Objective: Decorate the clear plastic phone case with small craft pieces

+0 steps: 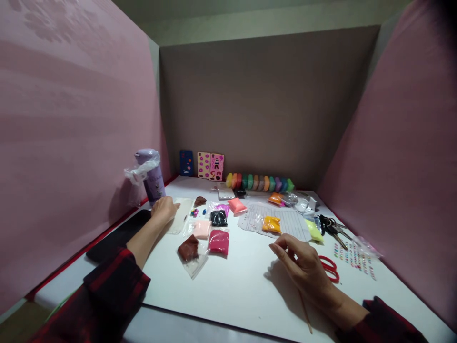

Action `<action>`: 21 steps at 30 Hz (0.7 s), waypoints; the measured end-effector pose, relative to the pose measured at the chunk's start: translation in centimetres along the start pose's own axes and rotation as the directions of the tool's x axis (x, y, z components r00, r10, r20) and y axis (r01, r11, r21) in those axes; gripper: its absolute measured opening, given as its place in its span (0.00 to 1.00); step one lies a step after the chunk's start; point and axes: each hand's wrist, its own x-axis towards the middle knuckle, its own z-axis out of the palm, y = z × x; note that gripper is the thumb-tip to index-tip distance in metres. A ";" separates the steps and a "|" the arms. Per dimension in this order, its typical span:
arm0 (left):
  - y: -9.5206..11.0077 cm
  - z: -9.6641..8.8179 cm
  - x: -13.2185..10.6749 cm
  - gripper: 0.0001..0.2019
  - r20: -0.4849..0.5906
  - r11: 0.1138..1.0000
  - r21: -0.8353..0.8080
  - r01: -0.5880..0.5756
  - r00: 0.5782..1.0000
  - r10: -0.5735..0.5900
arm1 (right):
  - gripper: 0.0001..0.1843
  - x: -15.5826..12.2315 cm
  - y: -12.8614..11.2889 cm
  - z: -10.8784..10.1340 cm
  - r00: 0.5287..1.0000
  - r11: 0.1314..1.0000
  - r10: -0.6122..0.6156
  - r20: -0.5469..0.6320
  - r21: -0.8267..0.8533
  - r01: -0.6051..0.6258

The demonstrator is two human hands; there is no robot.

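Note:
My left hand [164, 208] reaches forward and rests with curled fingers on a clear phone case [181, 215] lying on the white table [243, 286], beside a purple cup [153, 175]. My right hand [303, 267] hovers near the table's right side, fingers pinched round a thin wooden stick [305, 309] that runs back under my wrist. In between lie small bags of clay: brown [189, 248], magenta [219, 241], pink [202, 228], black [218, 217] and orange [271, 224].
Red scissors [330, 267], keys [333, 227] and a gem sticker sheet [353, 257] sit at the right. A row of coloured clay packs [260, 182] and decorated phone cases [209, 166] line the back wall. A black phone [117, 236] lies left. Pink partitions enclose the desk.

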 end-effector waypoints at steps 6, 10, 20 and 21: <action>0.0 0.3 0.4 0.16 -0.005 0.997 -0.046 0.059 0.998 -0.059 | 0.12 0.2 -0.2 0.0 0.999 0.999 -0.044 0.006 0.004 0.044; 0.2 0.0 0.2 0.15 -0.055 0.987 -0.137 0.086 0.994 -0.094 | 0.13 0.2 -0.3 0.0 0.999 0.999 -0.041 0.013 0.008 0.041; -0.3 -0.4 0.3 0.07 -0.367 0.897 -0.435 -0.077 0.925 -0.098 | 0.13 0.0 -0.3 -0.1 1.000 1.000 -0.011 0.024 0.022 0.010; -0.4 -0.3 0.4 0.07 -0.386 0.881 -0.463 -0.099 0.917 -0.100 | 0.14 0.0 -0.3 -0.1 1.000 0.999 0.007 0.026 0.031 -0.008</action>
